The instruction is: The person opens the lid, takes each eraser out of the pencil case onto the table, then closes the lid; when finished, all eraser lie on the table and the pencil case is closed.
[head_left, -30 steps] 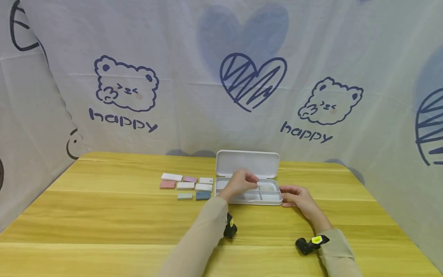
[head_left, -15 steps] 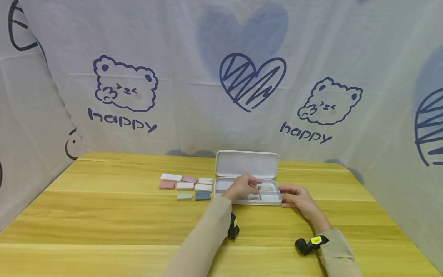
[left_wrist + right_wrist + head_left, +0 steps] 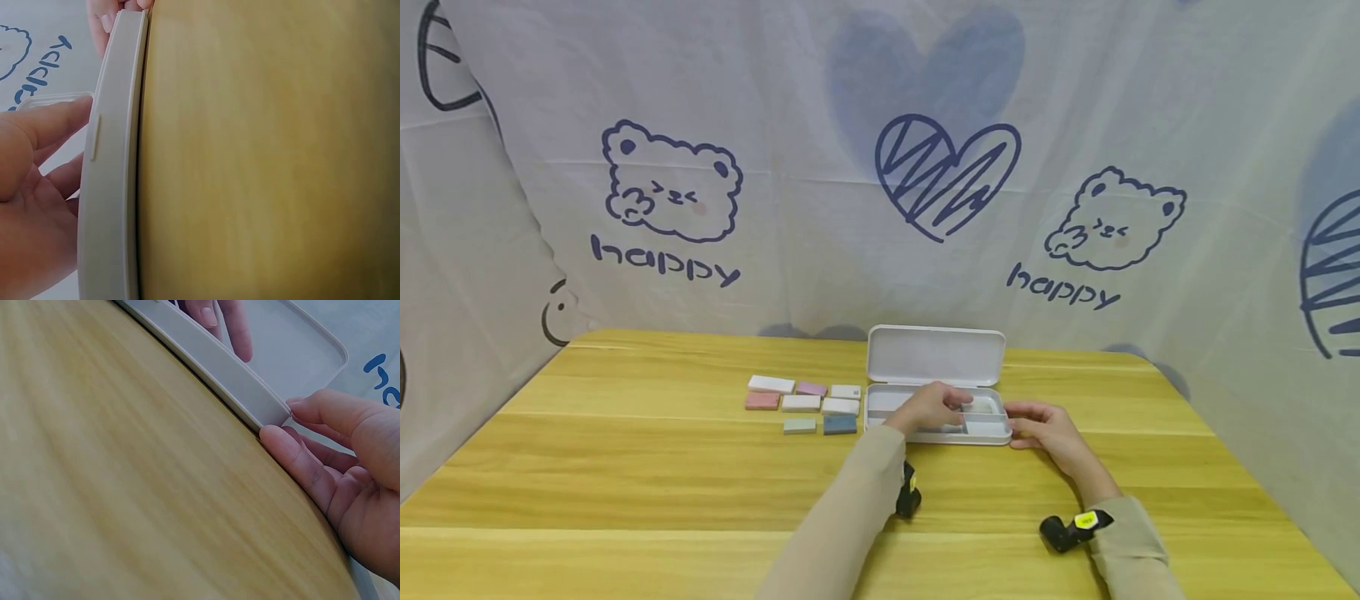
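Observation:
A white hinged plastic case (image 3: 936, 354) with divided compartments stands with its lid up. My left hand (image 3: 931, 407) reaches over its tray, thumb and fingers apart, with the fingertips beside the back right compartment. Nothing shows between those fingers, though their far side is hidden. A small whitish piece (image 3: 981, 405) lies in that compartment. At the case's right end, my right hand (image 3: 1051, 432) holds the corner with thumb and fingers. The right wrist view shows those fingertips (image 3: 279, 439) against the corner; the left wrist view shows my left thumb (image 3: 62, 119) over the front wall.
Left of the case lie several small eraser-like blocks, among them a white one (image 3: 771, 384), a pink one (image 3: 762, 401), a green one (image 3: 800, 427) and a blue one (image 3: 840, 425). Behind the wooden table (image 3: 647, 467) hangs a printed cloth (image 3: 820, 225).
My left hand has shifted slightly right and down in the case, and its pinched fingers have spread apart. The right hand stays at the right end.

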Tool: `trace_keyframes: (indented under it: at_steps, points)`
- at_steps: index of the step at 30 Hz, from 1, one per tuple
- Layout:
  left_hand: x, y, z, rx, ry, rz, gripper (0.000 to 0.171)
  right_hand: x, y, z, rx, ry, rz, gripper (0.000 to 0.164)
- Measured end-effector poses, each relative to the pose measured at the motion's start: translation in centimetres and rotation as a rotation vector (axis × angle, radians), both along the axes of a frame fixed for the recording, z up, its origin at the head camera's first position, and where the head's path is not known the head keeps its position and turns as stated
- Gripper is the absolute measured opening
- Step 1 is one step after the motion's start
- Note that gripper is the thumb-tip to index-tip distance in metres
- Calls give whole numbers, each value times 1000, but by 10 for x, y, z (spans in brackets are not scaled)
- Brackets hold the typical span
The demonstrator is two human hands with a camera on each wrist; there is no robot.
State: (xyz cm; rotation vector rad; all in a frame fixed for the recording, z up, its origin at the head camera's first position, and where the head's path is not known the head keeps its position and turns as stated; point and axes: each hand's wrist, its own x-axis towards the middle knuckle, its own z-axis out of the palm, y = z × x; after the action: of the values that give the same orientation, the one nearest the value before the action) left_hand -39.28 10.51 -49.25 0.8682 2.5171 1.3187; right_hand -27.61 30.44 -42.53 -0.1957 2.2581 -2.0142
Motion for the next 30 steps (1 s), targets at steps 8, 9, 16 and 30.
trace_keyframes:
  at_steps: [8,9,16,30]
  points:
    - [93,-20,105,50,-129,104,22,1,0,0,5,1,0,42]
    - [93,-20,105,58,-127,112,21,1,0,1,8,1,-1,42]
    - [90,-16,103,74,-126,162,12,1,-1,1,-2,3,-2,42]
    - [90,-14,103,91,-88,176,11,1,-1,2,-1,12,12,41]
